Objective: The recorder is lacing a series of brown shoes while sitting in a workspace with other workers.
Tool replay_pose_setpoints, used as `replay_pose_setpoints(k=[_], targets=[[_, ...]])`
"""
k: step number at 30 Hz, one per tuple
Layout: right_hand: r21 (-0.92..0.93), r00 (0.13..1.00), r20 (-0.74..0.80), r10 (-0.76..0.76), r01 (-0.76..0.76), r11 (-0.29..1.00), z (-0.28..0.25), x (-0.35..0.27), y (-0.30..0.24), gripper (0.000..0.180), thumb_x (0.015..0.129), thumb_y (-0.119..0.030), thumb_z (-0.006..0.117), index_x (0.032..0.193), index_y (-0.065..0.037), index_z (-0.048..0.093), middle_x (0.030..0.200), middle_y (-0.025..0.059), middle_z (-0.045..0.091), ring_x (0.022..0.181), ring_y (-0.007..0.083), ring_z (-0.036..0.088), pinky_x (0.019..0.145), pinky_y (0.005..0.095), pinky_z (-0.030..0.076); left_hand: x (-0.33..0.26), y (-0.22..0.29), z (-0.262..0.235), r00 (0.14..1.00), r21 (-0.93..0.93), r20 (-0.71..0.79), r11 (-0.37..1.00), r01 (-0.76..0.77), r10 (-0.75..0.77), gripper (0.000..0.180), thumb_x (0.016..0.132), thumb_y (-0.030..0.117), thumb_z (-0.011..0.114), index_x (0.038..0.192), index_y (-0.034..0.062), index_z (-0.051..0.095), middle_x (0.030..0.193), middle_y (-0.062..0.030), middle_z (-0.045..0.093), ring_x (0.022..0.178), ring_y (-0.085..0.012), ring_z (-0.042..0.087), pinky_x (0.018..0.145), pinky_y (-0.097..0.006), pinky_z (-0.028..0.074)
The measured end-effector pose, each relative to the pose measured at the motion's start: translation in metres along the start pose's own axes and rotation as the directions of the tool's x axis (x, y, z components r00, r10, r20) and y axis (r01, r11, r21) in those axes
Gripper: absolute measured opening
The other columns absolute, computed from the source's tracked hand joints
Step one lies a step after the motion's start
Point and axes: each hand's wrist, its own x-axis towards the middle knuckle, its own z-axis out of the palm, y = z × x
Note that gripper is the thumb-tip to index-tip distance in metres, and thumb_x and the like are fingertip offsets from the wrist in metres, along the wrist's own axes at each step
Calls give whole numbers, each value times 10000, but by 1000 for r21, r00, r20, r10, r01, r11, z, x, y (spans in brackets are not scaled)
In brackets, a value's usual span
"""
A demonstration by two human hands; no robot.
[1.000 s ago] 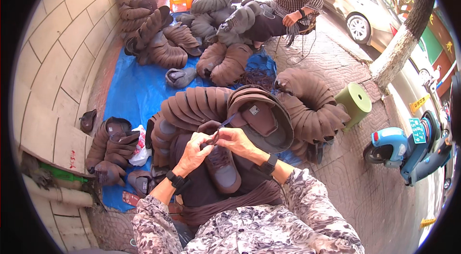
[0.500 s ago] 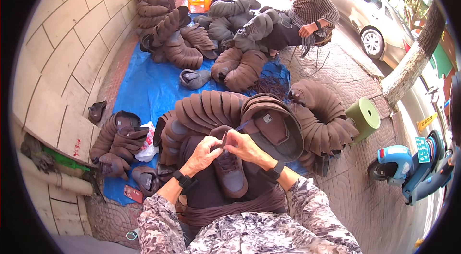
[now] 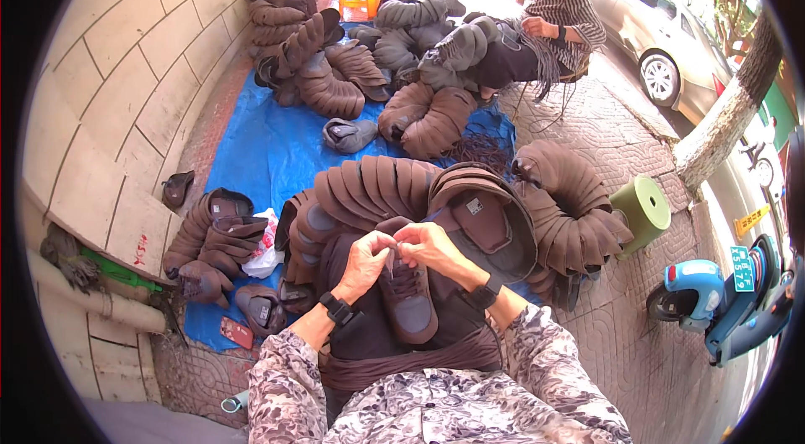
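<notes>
A grey-brown shoe upper (image 3: 412, 314) lies across my lap, toe toward me, with a dark lace (image 3: 406, 280) threaded over its front. At its top end, my left hand (image 3: 366, 261) is closed in a pinch, a thin lace end showing by the fingertips. Beside it, my right hand (image 3: 431, 246) also pinches at the lacing, its fingertips close to the left ones and partly hiding the lace. A bundle of brown shoelaces (image 3: 411, 372) rests across my lap at the waist. Nested brown shoe uppers (image 3: 373, 184) curve just beyond my hands.
More stacked uppers (image 3: 570, 201) stand at right beside a green roll (image 3: 644, 207). Left are further uppers (image 3: 205, 230), a white bag (image 3: 267, 251) and a phone (image 3: 236, 332). A blue tarp (image 3: 260, 142) lies beneath. Three people sit beyond; a blue scooter (image 3: 696, 297) is at right.
My fingertips have shifted slightly at the shoe's top, with the right fingers now more bent. The seated person at right has raised a hand. The whole view has shifted slightly.
</notes>
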Motion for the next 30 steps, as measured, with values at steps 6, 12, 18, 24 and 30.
replay_pose_setpoints(k=[6, 12, 18, 24, 30], targets=[[-106, 996, 88, 20, -11, 994, 2, 3, -2, 163, 866, -148, 608, 939, -10, 654, 713, -3, 592, 592, 50, 540, 495, 181, 406, -7, 2, -4, 1000, -30, -23, 999, -18, 17, 100, 864, -16, 555, 952, 31, 562, 849, -13, 630, 737, -42, 567, 629, -178, 442], [-52, 997, 78, 8, -4, 999, 1, -5, 10, 121, 860, -132, 607, 918, -29, 634, 664, -11, 585, 555, 45, 533, 474, 187, 374, -4, -9, -3, 999, -30, 42, 999, -31, 33, 110, 851, 5, 595, 953, 23, 557, 856, -36, 638, 766, -70, 592, 678, -196, 469], [21, 996, 3, -84, 84, 996, 2, 2, 23, 83, 885, -92, 524, 877, -21, 566, 685, 8, 571, 573, 62, 528, 501, 207, 423, -4, 4, 1, 993, -7, 50, 995, -104, 104, 135, 860, -54, 525, 938, 56, 530, 845, 23, 576, 778, -33, 519, 674, -191, 414], [146, 997, -79, -26, 38, 989, 7, 3, 22, 78, 899, -83, 507, 927, -23, 548, 678, -10, 537, 553, 44, 496, 477, 182, 390, -1, 3, -1, 989, -96, 141, 995, -22, 35, 166, 873, -41, 509, 972, 84, 463, 898, 24, 530, 849, -18, 479, 720, -182, 391], [128, 981, -144, -128, 147, 981, 7, 2, 28, 80, 900, -74, 508, 932, -11, 546, 746, -18, 527, 643, 35, 477, 561, 175, 388, -1, 6, 6, 985, -43, 174, 999, -16, 23, 254, 824, -74, 502, 1049, 41, 478, 897, 3, 577, 860, -53, 530, 765, -213, 432]])
